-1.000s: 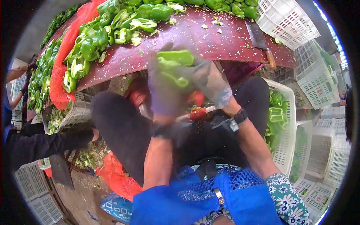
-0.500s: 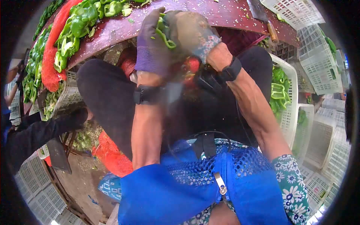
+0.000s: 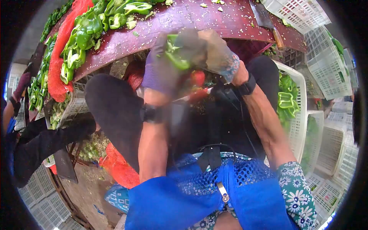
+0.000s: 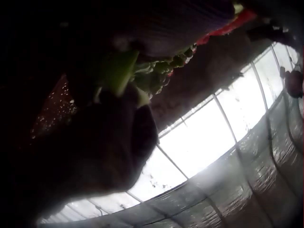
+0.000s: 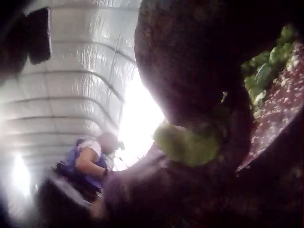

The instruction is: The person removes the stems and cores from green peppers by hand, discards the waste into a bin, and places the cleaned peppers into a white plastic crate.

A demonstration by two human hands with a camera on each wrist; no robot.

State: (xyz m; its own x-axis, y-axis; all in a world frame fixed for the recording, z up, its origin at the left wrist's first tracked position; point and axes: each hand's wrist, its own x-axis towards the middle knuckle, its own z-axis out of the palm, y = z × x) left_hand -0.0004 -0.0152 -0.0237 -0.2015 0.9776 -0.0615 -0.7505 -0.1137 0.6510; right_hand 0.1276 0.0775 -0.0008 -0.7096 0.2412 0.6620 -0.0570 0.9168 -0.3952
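Between the person's gloved hands, over the near edge of the table, is a cut-open green bell pepper (image 3: 177, 58). The left hand (image 3: 158, 67), in a dark glove with a purple cuff, grips it from the left side. From the right, the right hand (image 3: 215, 51), in a grey-brown glove with a patterned cuff, curls its fingers on the pepper's other side. Both hands are motion-blurred in the head view. The right wrist view has the pepper's green flesh (image 5: 190, 145) squeezed between dark gloved fingers. Dark gloves hide much of the pepper in the left wrist view.
Cut peppers (image 3: 86, 36) line the far left of the seed-strewn red table (image 3: 199, 21), beside red netting (image 3: 57, 73). A cleaver (image 3: 264, 15) lies at the right edge. A white crate (image 3: 299, 122) of peppers stands by the right knee. Another person (image 3: 19, 115) sits at left.
The hands have closed in around the pepper, which showed more fully a second ago. They rose toward the table in the view, then came slightly lower. The head view has also shifted.
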